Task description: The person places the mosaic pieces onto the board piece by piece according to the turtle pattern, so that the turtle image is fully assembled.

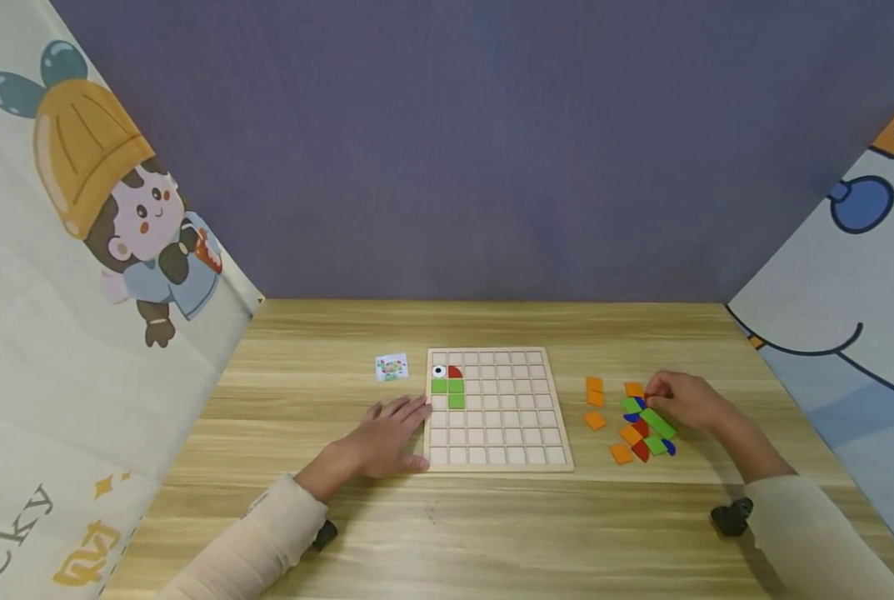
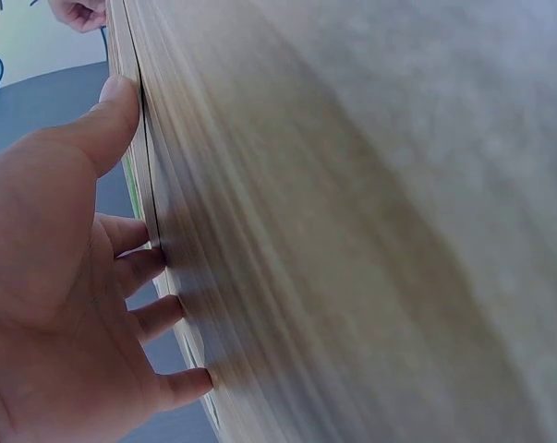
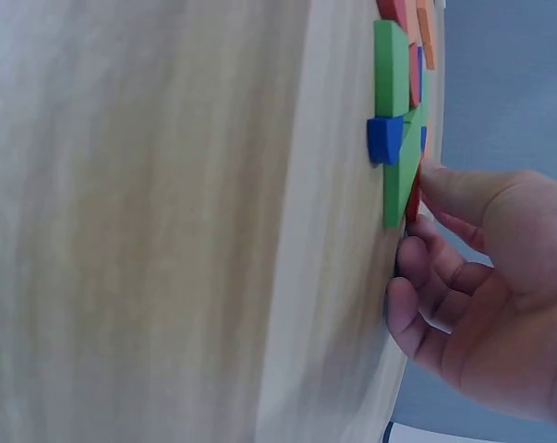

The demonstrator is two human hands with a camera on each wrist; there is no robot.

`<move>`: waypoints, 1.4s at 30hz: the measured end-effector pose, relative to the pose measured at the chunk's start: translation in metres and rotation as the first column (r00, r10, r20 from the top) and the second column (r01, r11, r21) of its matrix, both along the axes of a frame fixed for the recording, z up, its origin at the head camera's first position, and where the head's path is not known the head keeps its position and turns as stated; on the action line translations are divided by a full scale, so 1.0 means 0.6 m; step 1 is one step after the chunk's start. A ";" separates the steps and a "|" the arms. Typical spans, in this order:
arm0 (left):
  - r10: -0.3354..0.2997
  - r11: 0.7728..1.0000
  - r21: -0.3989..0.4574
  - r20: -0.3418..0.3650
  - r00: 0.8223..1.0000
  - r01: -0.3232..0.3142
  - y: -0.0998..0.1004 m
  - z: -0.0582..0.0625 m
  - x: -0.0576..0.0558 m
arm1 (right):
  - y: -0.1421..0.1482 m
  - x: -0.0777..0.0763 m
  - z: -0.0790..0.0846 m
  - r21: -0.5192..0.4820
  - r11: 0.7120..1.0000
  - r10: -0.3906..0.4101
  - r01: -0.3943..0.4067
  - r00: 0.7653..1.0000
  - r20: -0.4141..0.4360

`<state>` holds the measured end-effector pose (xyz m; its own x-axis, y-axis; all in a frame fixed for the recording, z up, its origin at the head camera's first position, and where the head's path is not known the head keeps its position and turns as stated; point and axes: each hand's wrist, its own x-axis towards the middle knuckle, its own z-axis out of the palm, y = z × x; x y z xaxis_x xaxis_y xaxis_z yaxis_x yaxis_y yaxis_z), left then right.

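Observation:
A wooden grid board (image 1: 503,435) lies on the table. Near its upper left corner it carries a white eye tile (image 1: 438,372), a red quarter-round tile (image 1: 455,372) and three green square tiles (image 1: 456,402). My left hand (image 1: 392,435) rests along the board's left edge, fingers extended; the left wrist view also shows this hand (image 2: 66,277). At the far side of the loose pile, my right hand (image 1: 688,402) pinches a red tile (image 3: 414,192) between thumb and fingers. That tile is mostly covered by the fingers. Beside it lies a long green piece (image 1: 658,423).
Right of the board lie several loose orange tiles (image 1: 595,420), with blue, red and green ones (image 1: 654,446) closer to my right hand. A small picture card (image 1: 392,367) sits left of the board. A dark wall (image 1: 491,167) stands behind the table.

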<state>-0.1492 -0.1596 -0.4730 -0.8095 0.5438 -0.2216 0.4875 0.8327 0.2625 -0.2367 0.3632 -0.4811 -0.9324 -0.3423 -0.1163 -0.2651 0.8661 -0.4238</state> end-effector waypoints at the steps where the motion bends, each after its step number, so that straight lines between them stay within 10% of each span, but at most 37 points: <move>1: 0.000 1.000 0.001 0.001 1.000 0.000 0.000 0.000 0.000 | 0.001 0.000 -0.002 -0.003 1.000 -0.001 0.001 1.000 0.002; 42: 0.010 1.000 0.002 -0.001 1.000 -0.010 0.000 -0.003 -0.002 | -0.002 -0.007 0.032 0.008 1.000 0.021 -0.020 0.998 -0.052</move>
